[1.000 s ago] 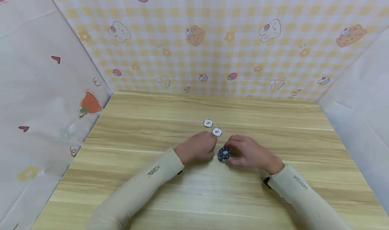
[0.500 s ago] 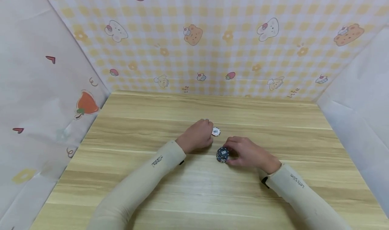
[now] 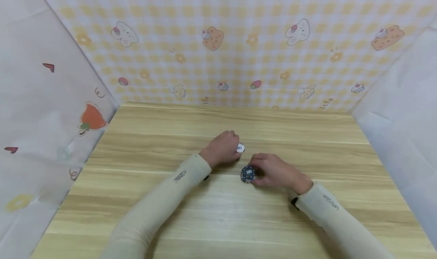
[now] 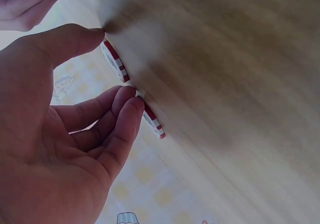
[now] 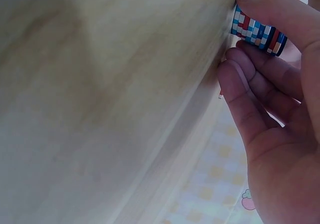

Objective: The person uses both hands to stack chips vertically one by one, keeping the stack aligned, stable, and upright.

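Note:
My left hand (image 3: 223,147) has thumb and fingertips at opposite edges of a white poker chip (image 3: 240,148) marked 100. In the left wrist view that poker chip (image 4: 115,62), red and white at the edge, lies flat on the wood. A second poker chip (image 4: 153,120) lies just past the fingertips; from the head it is hidden by the left hand. My right hand (image 3: 273,171) grips a stack of poker chips (image 3: 247,173), a black 100 chip on top. Blue, red and white edges show on the stack (image 5: 255,32) in the right wrist view, between thumb and fingers.
A wooden table (image 3: 205,221) lies under both hands. Behind it stands a yellow checked cloth backdrop (image 3: 235,61) with cartoon prints. A white printed sheet (image 3: 41,118) flanks the left side, and a pale sheet (image 3: 403,92) the right.
My left hand has moved away from me and closed around the nearer white poker chip, covering the farther one. The right hand keeps its grip on the stack. The head view has shifted slightly.

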`<state>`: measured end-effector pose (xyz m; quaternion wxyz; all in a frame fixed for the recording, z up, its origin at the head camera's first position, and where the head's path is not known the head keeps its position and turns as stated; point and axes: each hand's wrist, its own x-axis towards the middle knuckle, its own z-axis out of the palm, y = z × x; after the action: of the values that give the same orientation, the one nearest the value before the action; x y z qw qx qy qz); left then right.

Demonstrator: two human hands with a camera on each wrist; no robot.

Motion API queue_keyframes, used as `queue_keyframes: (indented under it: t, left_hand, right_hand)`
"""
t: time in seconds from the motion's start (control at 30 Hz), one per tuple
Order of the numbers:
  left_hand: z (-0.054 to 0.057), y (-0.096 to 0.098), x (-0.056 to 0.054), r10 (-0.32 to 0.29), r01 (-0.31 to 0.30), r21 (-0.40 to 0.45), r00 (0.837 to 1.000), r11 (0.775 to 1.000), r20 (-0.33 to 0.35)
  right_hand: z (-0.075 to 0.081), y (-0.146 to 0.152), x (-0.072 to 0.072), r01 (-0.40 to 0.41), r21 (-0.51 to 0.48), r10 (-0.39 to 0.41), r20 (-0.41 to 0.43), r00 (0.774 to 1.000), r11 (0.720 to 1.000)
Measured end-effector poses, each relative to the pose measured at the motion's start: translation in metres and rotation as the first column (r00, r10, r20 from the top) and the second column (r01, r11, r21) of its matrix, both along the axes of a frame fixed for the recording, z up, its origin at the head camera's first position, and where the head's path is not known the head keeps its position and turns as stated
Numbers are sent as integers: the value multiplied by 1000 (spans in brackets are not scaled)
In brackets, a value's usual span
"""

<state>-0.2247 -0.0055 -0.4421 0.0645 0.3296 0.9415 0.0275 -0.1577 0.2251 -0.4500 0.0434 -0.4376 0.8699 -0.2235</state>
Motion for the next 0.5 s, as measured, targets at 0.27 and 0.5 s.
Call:
queue_keyframes:
  t: [0.27, 0.5]
  left_hand:
    - [2, 2, -1, 0, -1, 15, 999, 1000, 42]
    - [4, 3, 2, -15, 14, 26, 999, 1000, 51]
  right_hand:
    - [3, -2, 1, -2, 6, 2, 12, 1000, 1000]
    - [4, -2, 2, 3, 9, -3, 12, 1000, 1000]
